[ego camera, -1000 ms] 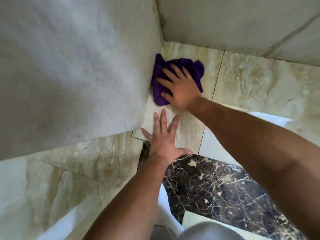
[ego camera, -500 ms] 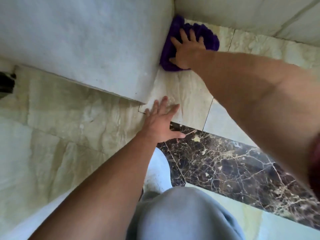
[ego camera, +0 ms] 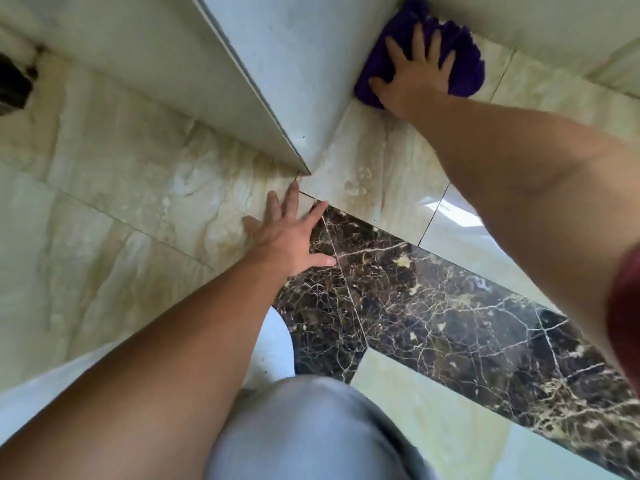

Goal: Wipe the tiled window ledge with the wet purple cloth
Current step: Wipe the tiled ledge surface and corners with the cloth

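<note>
The purple cloth [ego camera: 465, 60] lies bunched in the far inner corner of the beige tiled ledge [ego camera: 377, 168], against the side wall and the back wall. My right hand [ego camera: 415, 76] presses flat on the cloth with fingers spread, covering its middle. My left hand [ego camera: 291, 237] rests flat with fingers apart at the ledge's near corner, partly over the dark marble strip [ego camera: 433, 306], holding nothing.
A pale wall panel [ego camera: 277, 74] juts out on the left and ends in a sharp corner near my left fingertips. Beige wall tiles [ego camera: 121, 209] run below it. My grey-clad knee [ego camera: 304, 431] fills the bottom. A dark opening [ego camera: 14, 84] sits at the far left.
My right hand has pushed the cloth farther into the back corner. My left hand has slid back off the ledge tile toward its near corner. The view has tilted downward.
</note>
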Demonstrator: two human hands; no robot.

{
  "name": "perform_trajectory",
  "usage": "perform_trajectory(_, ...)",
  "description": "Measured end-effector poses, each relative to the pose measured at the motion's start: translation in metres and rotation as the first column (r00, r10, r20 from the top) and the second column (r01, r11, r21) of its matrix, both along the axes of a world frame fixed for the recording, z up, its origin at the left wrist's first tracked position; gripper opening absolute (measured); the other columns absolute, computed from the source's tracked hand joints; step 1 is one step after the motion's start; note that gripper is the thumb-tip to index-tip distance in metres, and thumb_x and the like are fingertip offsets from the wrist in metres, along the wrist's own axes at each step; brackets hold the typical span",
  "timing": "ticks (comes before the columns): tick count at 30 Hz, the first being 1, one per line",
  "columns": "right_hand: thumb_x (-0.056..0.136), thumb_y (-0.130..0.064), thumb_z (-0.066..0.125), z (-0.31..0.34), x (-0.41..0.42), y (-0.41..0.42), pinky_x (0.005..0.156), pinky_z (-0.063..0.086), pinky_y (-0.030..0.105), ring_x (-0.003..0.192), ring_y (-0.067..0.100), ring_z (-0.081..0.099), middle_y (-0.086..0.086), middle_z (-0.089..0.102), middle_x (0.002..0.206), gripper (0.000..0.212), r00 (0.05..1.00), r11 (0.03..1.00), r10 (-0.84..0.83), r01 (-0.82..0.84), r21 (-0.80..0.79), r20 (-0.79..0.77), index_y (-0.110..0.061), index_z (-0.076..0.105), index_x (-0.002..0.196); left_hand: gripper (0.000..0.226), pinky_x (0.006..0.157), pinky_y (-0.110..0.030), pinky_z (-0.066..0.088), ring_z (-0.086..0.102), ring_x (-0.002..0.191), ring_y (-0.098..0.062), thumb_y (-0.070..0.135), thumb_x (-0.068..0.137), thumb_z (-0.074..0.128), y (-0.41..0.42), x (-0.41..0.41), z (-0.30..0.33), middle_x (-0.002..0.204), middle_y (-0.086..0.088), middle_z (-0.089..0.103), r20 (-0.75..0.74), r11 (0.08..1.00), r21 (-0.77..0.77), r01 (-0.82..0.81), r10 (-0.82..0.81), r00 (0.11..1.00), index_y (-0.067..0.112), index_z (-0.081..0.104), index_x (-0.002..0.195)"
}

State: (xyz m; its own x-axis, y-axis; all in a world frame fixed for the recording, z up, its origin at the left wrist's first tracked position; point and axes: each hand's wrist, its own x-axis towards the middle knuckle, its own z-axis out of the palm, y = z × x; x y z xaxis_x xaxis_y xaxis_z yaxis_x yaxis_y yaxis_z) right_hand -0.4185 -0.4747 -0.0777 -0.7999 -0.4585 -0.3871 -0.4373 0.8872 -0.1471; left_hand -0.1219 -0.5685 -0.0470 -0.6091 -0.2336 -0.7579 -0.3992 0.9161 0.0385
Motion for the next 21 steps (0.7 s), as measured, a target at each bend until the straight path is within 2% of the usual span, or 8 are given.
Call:
perform_trajectory(3,0.099,-0.058,0.033,-0.003,0.025,-0.006,0.123,0.000,0.063,0.156,0.039,-0.005,0.010,-0.003,0.171,0.076,0.998,0.998,0.056,-0.055,0.035,-0.008,-0.027,0.007,0.163,0.112,0.112,-0.077,0.007,-0.022,0.150,-0.041,0.082,0.071,0.059,-0.002,0.013,0.003,0.160,-0.003,-0.039,0.058,1.000,0.010,-0.029,0.028,0.998,0.057,-0.016,0.150)
perform_trajectory(6,0.097,-0.063,0.035,-0.004,0.063,0.004,0.123,-0.001,0.063,0.156,0.039,-0.005,0.010,-0.001,0.171,0.079,0.994,0.994,0.109,-0.109,0.022,0.006,-0.026,0.009,0.163,0.111,0.114,-0.075,0.009,-0.026,0.149,-0.040,0.081,0.071,0.060,-0.003,0.022,-0.003,0.158,-0.001,-0.042,0.017,0.997,0.025,-0.074,0.073,0.997,0.060,-0.018,0.148)
perform_trajectory(9,0.096,-0.065,0.037,-0.008,0.110,0.006,0.123,0.000,0.063,0.156,0.039,-0.004,0.011,0.002,0.171,0.081,0.988,0.988,0.154,-0.154,0.004,-0.010,-0.026,0.012,0.162,0.104,0.116,-0.073,0.011,-0.026,0.150,-0.038,0.082,0.073,0.058,-0.003,0.016,-0.006,0.160,0.002,-0.039,-0.029,0.988,0.086,-0.131,0.134,0.991,0.062,-0.010,0.149)
perform_trajectory(12,0.095,-0.067,0.036,-0.006,0.146,0.016,0.123,-0.001,0.063,0.156,0.039,-0.004,0.010,0.003,0.171,0.082,0.970,0.970,0.241,-0.241,-0.030,0.009,-0.028,0.013,0.162,0.098,0.116,-0.072,0.013,-0.023,0.152,-0.035,0.081,0.074,0.059,-0.010,0.019,0.000,0.163,0.005,-0.034,-0.010,0.987,0.097,-0.125,0.126,0.992,0.063,-0.002,0.149)
perform_trajectory(16,0.092,-0.076,0.031,-0.005,0.129,0.032,0.124,0.000,0.059,0.157,0.034,-0.004,0.006,0.001,0.172,0.082,0.934,0.933,0.358,-0.359,0.032,0.011,-0.037,0.010,0.161,0.097,0.113,-0.074,0.016,-0.020,0.153,-0.035,0.084,0.073,0.057,-0.022,0.035,-0.003,0.164,0.004,-0.030,0.002,0.990,0.031,-0.135,0.135,0.991,0.065,-0.002,0.148)
perform_trajectory(21,0.094,-0.074,0.036,0.007,0.033,0.016,0.123,0.004,0.062,0.156,0.039,-0.002,0.009,-0.003,0.171,0.085,0.996,0.992,0.090,-0.091,0.085,0.021,-0.032,0.007,0.162,0.102,0.110,-0.076,0.018,-0.019,0.152,-0.037,0.084,0.073,0.056,-0.035,0.055,-0.011,0.164,0.000,-0.031,-0.038,0.990,-0.078,-0.117,0.114,0.993,0.062,-0.010,0.148)
